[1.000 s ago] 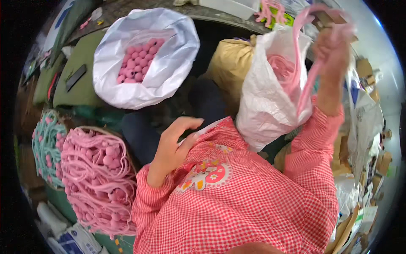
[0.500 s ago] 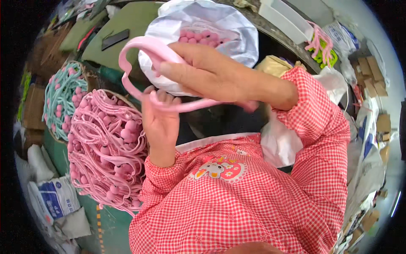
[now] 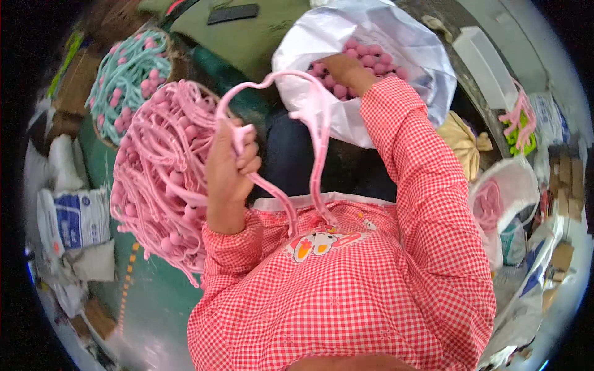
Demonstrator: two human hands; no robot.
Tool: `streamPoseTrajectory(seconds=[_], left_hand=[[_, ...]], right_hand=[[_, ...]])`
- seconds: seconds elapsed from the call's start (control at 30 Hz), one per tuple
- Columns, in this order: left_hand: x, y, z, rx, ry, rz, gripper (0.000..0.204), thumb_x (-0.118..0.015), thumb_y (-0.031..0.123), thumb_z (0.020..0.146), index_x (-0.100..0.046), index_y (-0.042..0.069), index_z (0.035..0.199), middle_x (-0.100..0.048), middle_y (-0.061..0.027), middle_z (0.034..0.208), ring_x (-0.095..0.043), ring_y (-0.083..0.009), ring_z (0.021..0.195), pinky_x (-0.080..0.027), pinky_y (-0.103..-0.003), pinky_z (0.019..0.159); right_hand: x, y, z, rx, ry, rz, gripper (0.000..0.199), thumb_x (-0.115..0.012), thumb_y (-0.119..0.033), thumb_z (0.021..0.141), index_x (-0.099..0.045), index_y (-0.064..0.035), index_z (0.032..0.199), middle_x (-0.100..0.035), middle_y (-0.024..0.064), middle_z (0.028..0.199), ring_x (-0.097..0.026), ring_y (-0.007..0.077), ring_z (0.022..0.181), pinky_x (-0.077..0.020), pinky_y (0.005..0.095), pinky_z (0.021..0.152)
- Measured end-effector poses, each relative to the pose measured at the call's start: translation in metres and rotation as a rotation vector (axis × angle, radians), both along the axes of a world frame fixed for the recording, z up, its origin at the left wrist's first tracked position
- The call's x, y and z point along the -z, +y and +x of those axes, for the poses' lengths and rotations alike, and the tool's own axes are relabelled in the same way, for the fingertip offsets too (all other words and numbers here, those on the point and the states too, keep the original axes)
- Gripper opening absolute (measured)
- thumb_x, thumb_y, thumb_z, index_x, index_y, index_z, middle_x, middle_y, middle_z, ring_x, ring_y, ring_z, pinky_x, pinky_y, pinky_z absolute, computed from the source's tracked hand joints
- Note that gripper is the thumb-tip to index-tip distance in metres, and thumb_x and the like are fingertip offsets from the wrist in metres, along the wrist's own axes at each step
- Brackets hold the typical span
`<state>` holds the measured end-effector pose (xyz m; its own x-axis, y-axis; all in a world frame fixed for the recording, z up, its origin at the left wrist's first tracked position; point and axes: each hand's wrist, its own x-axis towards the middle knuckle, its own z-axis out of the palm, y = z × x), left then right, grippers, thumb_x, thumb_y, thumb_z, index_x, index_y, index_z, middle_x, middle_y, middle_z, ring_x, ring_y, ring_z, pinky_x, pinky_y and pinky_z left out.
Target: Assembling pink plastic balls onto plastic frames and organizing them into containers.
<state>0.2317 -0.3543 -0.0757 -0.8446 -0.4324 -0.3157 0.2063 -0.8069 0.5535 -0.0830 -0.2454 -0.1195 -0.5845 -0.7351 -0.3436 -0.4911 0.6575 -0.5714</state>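
**Pink hanger in the left hand, right hand in the bag of balls**

The left hand point(image 3: 230, 162) is closed around one arm of a pink plastic hanger point(image 3: 296, 133), holding it up in front of the chest; the hanger's looped frame arches from the fist toward the right and its lower ends hang down against the red-checked smock point(image 3: 346, 290). The right hand point(image 3: 339, 67) reaches forward into a white plastic bag point(image 3: 396, 43) and lies among the pink balls point(image 3: 371, 62) inside; its fingers are buried in them, so whether they grip one cannot be told. Just left of the left hand sits a big heap of pink hangers point(image 3: 162, 173) with balls fitted on their ends; beyond it, farther left, a smaller heap of teal hangers point(image 3: 124, 80) with pink balls. To the right, well apart, stand a tan tied bag point(image 3: 461, 145) and another white bag point(image 3: 507, 185) holding pink pieces.
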Motion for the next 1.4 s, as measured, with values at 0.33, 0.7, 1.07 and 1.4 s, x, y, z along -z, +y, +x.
streamPoseTrajectory(seconds=[0.33, 0.7, 1.07, 1.4], left_hand=[[0.000, 0.015, -0.005, 0.114, 0.024, 0.101, 0.033, -0.040, 0.041, 0.102, -0.055, 0.012, 0.099, -0.056, -0.0090, 0.080, -0.036, -0.0068, 0.044, -0.027, -0.019, 0.039], [-0.003, 0.050, 0.015, 0.019, -0.066, -0.123, 0.011, -0.057, 0.011, 0.091, -0.053, 0.009, 0.102, -0.057, -0.0040, 0.085, -0.039, -0.0050, 0.049, -0.030, -0.020, 0.043], [-0.013, 0.093, 0.001, 0.113, -0.127, -0.240, 0.030, -0.045, 0.036, 0.101, -0.050, 0.007, 0.101, -0.041, 0.0011, 0.063, -0.033, -0.0047, 0.047, -0.027, -0.019, 0.042], [-0.042, 0.111, -0.001, 0.076, 0.005, -0.472, 0.024, -0.044, 0.030, 0.102, -0.043, 0.006, 0.105, -0.042, 0.0013, 0.065, -0.033, -0.0031, 0.049, -0.026, -0.019, 0.043]], right_hand=[[0.069, 0.000, -0.050, -0.340, 0.586, 0.049, 0.036, -0.043, -0.018, 0.094, -0.062, -0.0264, 0.123, -0.068, 0.0082, 0.110, -0.065, 0.0307, 0.098, -0.0502, 0.0381, 0.084], [-0.043, 0.082, 0.058, 0.393, -0.058, -0.690, 0.035, -0.060, -0.032, 0.092, -0.059, 0.0007, 0.104, -0.061, 0.0041, 0.078, -0.053, 0.0072, 0.066, -0.0405, 0.0228, 0.054], [-0.101, 0.122, 0.171, -0.010, 0.301, -0.808, 0.034, -0.071, -0.012, 0.080, -0.056, -0.0042, 0.110, -0.061, 0.0059, 0.087, -0.058, 0.0157, 0.074, -0.0432, 0.0311, 0.062], [-0.108, 0.118, 0.189, -0.207, 0.758, -0.531, 0.040, -0.075, -0.011, 0.066, -0.055, -0.0092, 0.101, -0.059, 0.0047, 0.081, -0.058, 0.0250, 0.078, -0.0378, 0.0380, 0.075]])
